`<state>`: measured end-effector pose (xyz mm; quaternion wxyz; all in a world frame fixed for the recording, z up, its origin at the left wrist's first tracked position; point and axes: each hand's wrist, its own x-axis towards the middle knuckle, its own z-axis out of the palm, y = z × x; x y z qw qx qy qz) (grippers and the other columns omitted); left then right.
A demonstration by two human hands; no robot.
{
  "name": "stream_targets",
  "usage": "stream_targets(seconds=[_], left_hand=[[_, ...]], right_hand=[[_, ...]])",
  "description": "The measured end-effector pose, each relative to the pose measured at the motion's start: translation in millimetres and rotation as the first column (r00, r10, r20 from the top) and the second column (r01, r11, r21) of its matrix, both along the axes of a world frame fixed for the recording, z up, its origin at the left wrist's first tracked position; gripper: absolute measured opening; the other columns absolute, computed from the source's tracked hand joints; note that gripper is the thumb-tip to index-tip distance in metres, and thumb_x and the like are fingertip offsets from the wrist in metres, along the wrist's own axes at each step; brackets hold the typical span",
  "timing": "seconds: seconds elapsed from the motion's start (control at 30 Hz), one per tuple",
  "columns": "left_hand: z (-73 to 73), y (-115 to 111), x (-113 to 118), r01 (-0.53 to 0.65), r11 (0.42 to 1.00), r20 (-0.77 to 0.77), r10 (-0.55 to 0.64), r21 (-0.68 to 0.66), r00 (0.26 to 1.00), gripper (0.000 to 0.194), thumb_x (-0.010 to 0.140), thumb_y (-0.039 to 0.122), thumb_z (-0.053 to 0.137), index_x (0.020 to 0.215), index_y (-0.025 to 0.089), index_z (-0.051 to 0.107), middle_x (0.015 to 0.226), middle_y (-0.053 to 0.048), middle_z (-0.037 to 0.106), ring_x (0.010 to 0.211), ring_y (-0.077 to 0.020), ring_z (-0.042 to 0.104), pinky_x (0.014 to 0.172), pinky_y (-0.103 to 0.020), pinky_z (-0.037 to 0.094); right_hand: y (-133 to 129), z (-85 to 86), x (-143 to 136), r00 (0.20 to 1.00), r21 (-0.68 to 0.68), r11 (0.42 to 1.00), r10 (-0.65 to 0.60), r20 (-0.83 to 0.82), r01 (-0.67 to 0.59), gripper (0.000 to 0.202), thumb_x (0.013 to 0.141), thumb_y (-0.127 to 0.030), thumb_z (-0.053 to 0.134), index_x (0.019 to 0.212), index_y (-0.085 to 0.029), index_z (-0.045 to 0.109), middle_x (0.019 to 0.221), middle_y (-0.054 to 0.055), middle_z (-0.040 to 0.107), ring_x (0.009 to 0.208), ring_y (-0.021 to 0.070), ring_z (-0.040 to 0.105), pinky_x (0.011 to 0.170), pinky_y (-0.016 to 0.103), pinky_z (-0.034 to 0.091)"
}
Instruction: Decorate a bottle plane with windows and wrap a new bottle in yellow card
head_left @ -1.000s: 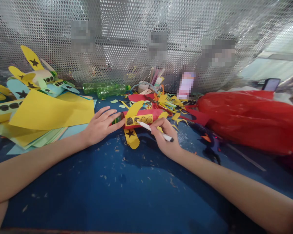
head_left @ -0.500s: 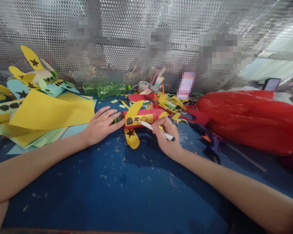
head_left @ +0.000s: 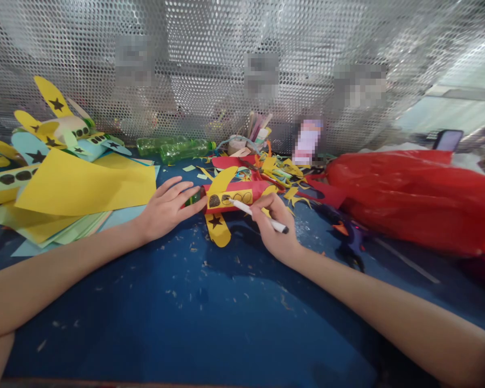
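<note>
A bottle wrapped in red paper [head_left: 261, 188] lies on its side at the middle, with yellow wings and a yellow strip [head_left: 224, 207] bearing drawn ovals. The two left ovals are dark; the ones to the right are mostly outlines. My left hand [head_left: 167, 209] rests against the green neck end of the bottle, fingers spread, thumb and fingertips touching it. In my right hand [head_left: 277, 226] is a white marker [head_left: 246, 208], its tip on the second oval. A black star marks the lower wing [head_left: 219, 231].
Coloured paper sheets [head_left: 89, 186] and decorated paper planes [head_left: 64, 129] lie at the left. Green bottles [head_left: 186, 150] and paper scraps [head_left: 281, 168] sit behind. A red plastic bag [head_left: 408, 199] and dark scissors [head_left: 350, 237] are at the right.
The second oval looks slightly darker. My right hand and the marker have barely moved; my left hand stays in place.
</note>
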<state>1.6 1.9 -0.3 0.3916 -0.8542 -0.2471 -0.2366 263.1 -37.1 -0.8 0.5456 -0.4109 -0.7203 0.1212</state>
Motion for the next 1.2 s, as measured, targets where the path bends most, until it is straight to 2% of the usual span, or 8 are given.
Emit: stream_targets(seconds=[0.13, 0.9, 1.2], left_hand=[[-0.4, 0.1, -0.1, 0.014, 1.000, 0.006, -0.014, -0.004, 1.000, 0.037, 0.090, 0.013, 0.053, 0.124, 0.026, 0.054, 0.118, -0.005, 0.065, 0.114, -0.0201, 0.053, 0.106, -0.041, 0.039], [0.8, -0.8, 0.4, 0.021, 1.000, 0.003, -0.021, 0.006, 1.000, 0.036, 0.089, 0.012, 0.054, 0.123, 0.025, 0.055, 0.117, -0.005, 0.065, 0.113, -0.0208, 0.054, 0.104, -0.042, 0.042], [-0.2, -0.3, -0.1, 0.015, 1.000, -0.002, -0.015, -0.005, 1.000, 0.038, 0.089, 0.012, 0.053, 0.124, 0.025, 0.054, 0.118, -0.005, 0.065, 0.114, -0.0208, 0.054, 0.105, -0.042, 0.041]], right_hand=[[0.1, -0.6, 0.7, 0.999, 0.001, 0.999, -0.032, -0.006, 0.032, 0.015, 0.083, -0.018, 0.051, 0.070, -0.022, 0.048, 0.063, -0.004, 0.050, 0.056, 0.0112, 0.046, 0.054, 0.028, 0.037], [2.1, -5.1, 3.5, 1.000, 0.015, 1.000, 0.009, 0.004, -0.010, 0.015, 0.085, -0.018, 0.051, 0.071, -0.022, 0.048, 0.063, -0.004, 0.050, 0.059, 0.0117, 0.048, 0.057, 0.029, 0.038], [1.5, -2.7, 2.9, 1.000, 0.020, 1.000, -0.015, -0.022, 0.015, 0.016, 0.085, -0.018, 0.050, 0.070, -0.022, 0.048, 0.066, -0.003, 0.051, 0.060, 0.0117, 0.048, 0.058, 0.029, 0.039]])
